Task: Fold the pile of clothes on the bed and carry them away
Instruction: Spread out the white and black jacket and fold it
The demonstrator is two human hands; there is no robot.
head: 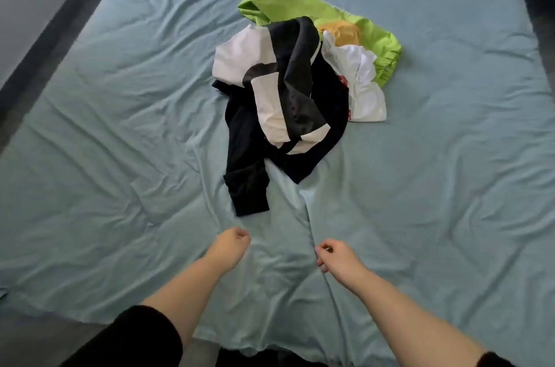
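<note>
Left hand (232, 240) and right hand (335, 254) clenched on bed sheet (120, 102), clothes pile (289, 90) beyond

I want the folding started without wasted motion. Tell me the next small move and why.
Probably let go of the sheet and reach for the black garment's near sleeve. Both the left hand and the right hand seem to pinch sheet creases, short of the clothes pile, and that sleeve lies closest and uncovered.
</note>
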